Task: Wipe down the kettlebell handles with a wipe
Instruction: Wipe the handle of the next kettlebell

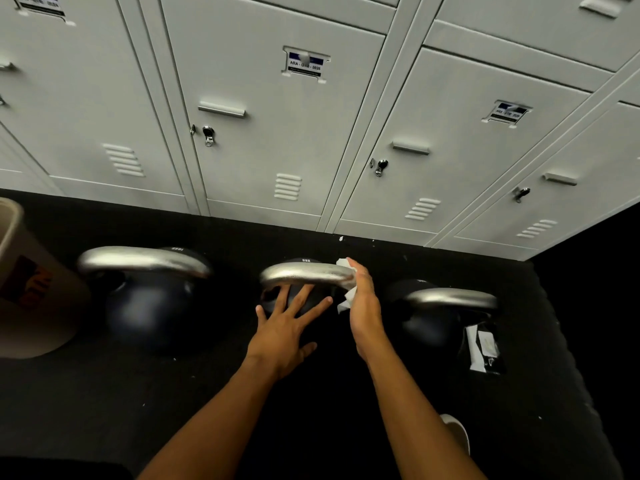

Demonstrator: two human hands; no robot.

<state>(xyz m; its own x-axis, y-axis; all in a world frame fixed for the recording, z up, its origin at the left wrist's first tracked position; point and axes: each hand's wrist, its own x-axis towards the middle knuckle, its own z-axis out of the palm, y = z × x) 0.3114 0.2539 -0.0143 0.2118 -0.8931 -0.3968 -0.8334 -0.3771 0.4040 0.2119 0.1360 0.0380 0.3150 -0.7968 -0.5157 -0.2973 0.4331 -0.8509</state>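
Wipe [345, 303], soft and thin, is folding round the hard, probably slippery middle kettlebell handle [304, 273] at frame centre. My right hand [362, 299] is gripping it there, and my left hand [284, 327], fingers [283, 297] wide, is steadying the surely heavy bell.

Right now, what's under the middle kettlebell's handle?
Fingers of the left hand reach under the handle onto the dark ball. The right hand holds a wipe over the handle's right end, hiding it.

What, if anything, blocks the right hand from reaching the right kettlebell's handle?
Likely nothing, so yes. The right hand grips the wipe at the middle handle's end, and only open dark floor lies between it and the right kettlebell's handle.
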